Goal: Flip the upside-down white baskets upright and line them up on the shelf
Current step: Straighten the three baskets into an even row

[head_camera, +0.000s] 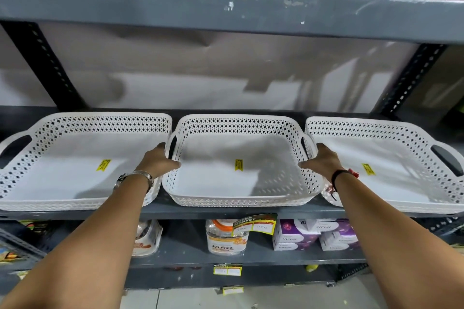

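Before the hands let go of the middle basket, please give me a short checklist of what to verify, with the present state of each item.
1. Middle basket upright, opening up: ok.
2. Left basket and right basket upright: ok.
3. Left hand and right hand each grip a side handle of the middle basket: ok.
4. Middle basket fully supported on the shelf: cannot tell; its front rim sits at the shelf edge.
5. Front rims in one line: not ok; the row looks slightly uneven, though the wide lens may distort.
6. Any basket left upside down: none in view, ok.
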